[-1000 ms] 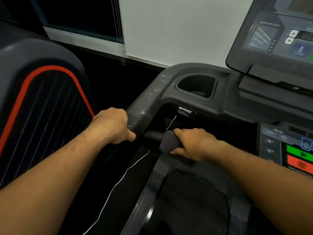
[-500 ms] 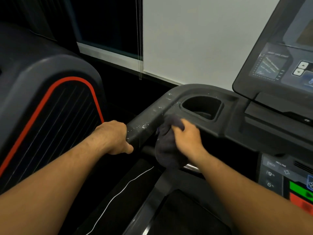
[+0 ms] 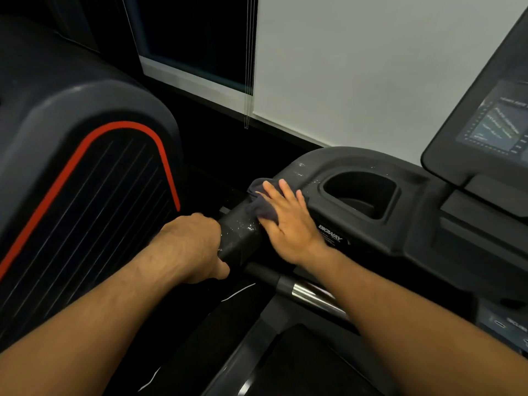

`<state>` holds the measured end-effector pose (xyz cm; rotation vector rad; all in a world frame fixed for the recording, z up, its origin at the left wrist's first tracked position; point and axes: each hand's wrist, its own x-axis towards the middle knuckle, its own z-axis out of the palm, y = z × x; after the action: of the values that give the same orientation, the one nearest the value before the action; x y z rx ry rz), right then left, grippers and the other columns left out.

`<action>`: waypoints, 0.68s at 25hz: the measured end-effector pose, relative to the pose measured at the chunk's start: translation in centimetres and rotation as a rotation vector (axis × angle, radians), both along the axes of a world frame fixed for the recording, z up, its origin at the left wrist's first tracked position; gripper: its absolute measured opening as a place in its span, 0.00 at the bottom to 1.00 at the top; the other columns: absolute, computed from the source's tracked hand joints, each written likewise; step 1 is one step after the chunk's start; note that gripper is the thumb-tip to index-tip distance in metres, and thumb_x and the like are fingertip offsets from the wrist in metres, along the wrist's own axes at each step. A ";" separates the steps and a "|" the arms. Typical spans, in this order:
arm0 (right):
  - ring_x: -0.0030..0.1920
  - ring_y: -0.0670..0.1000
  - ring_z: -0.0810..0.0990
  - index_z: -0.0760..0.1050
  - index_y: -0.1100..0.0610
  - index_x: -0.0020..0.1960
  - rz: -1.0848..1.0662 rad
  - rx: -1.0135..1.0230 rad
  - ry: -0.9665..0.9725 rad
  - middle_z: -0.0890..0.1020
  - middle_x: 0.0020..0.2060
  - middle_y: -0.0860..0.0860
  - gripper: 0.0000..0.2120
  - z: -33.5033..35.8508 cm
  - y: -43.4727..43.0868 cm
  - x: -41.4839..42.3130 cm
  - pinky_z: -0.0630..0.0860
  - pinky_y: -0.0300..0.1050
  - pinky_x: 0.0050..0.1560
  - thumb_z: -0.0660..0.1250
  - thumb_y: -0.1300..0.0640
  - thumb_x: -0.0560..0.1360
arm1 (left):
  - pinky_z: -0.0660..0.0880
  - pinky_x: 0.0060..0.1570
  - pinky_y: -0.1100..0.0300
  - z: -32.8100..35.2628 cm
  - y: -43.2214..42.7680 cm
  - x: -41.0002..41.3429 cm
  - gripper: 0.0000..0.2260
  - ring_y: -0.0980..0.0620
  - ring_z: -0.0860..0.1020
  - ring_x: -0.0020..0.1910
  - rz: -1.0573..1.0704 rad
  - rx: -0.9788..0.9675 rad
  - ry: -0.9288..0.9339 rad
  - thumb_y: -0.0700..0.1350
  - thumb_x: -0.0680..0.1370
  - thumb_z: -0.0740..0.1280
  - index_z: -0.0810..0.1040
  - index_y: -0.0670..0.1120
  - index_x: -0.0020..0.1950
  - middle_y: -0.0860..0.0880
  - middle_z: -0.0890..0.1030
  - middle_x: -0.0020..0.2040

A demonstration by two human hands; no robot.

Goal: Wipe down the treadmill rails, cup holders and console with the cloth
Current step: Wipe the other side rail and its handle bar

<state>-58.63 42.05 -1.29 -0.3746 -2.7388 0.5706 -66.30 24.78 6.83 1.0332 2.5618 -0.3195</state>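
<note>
- A neighbouring machine's dark housing (image 3: 85, 172) fills the left side, with a red stripe curving round a ribbed black panel.
- Far behind it is a dark window pane (image 3: 194, 38). Thin blind cords (image 3: 248, 81) hang down at its right edge, beside a white blind (image 3: 371, 67).
- The left hand (image 3: 191, 247) is curled tight round the near end of the treadmill's left handrail (image 3: 240, 238), with the thumb tucked underneath.
- The handrail's black surface between the two hands carries pale specks and looks glossy.
- A thin white cord (image 3: 237, 292) lies on the dark floor below the left hand.
- The dark cloth (image 3: 264, 207) lies bunched on the handrail's bend, just left of the cup holder.
- The right hand (image 3: 288, 224) lies flat on the cloth with its fingers straight and spread, pressing it onto the rail. The cloth shows past the fingertips on the left and far sides.
- A chrome-ended grip bar (image 3: 311, 295) runs under the right wrist, nearer than the handrail.
- A white BIGWAY label (image 3: 330, 232) sits on the front face, touching the right hand's edge.
- The cup holder (image 3: 360, 195), a deep black well, lies just right of the right hand, with pale specks on its rim.
- The treadmill belt (image 3: 300, 367) is at the near bottom.
- The console screen (image 3: 491, 124) tilts up at the far right, and its print is too blurred to read.
- A button panel (image 3: 508, 327) shows at the near right edge.
</note>
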 end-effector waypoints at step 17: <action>0.76 0.48 0.56 0.67 0.54 0.73 0.167 0.066 -0.009 0.68 0.73 0.47 0.26 1.0 -3.3 -1.0 0.41 0.51 0.75 0.56 0.47 0.77 | 0.77 0.38 0.58 0.0 -0.5 -1.5 0.26 0.51 0.79 0.40 -0.037 0.038 -0.045 0.63 0.65 0.74 0.75 0.48 0.54 0.51 0.78 0.45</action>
<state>-59.67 38.73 -0.29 -0.1337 -2.8065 0.5197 -67.80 24.29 6.81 1.0900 2.5207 -0.2561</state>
